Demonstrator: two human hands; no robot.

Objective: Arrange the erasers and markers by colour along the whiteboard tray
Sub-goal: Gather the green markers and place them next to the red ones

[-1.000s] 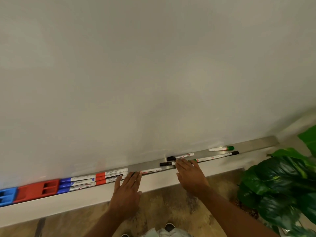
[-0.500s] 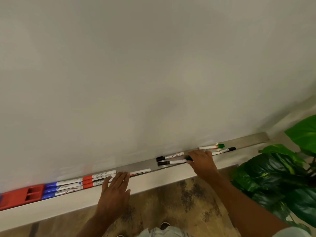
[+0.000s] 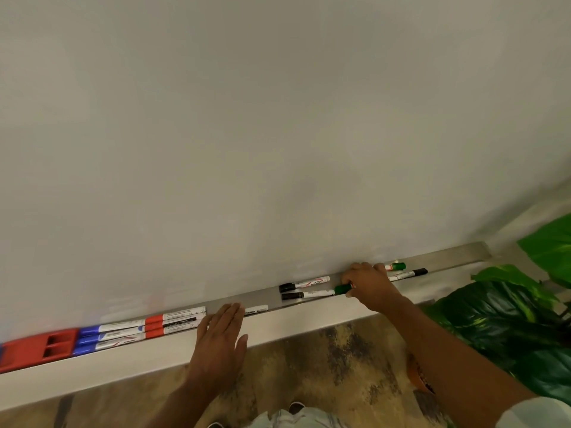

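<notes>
A metal tray (image 3: 448,253) runs along the bottom of the whiteboard. At its left end sits a red eraser (image 3: 37,349), then three blue-capped markers (image 3: 108,335) and red-capped markers (image 3: 173,321) laid end to end. My left hand (image 3: 221,338) rests flat, fingers together, on the tray edge beside a loose white marker (image 3: 256,310). Two black-capped markers (image 3: 304,288) lie in the middle. My right hand (image 3: 370,287) grips a green-capped marker (image 3: 343,288). Beyond it lie another green marker (image 3: 397,267) and a black marker (image 3: 411,274).
The whiteboard (image 3: 278,118) fills the upper view. A large leafy plant (image 3: 509,319) stands close on the right, under the tray's end. A patterned floor (image 3: 324,366) and my shoes show below.
My right hand slid right along the tray, from the black markers to the green-capped marker, and closed on it. The left hand stayed flat on the tray edge. The view shifted right.
</notes>
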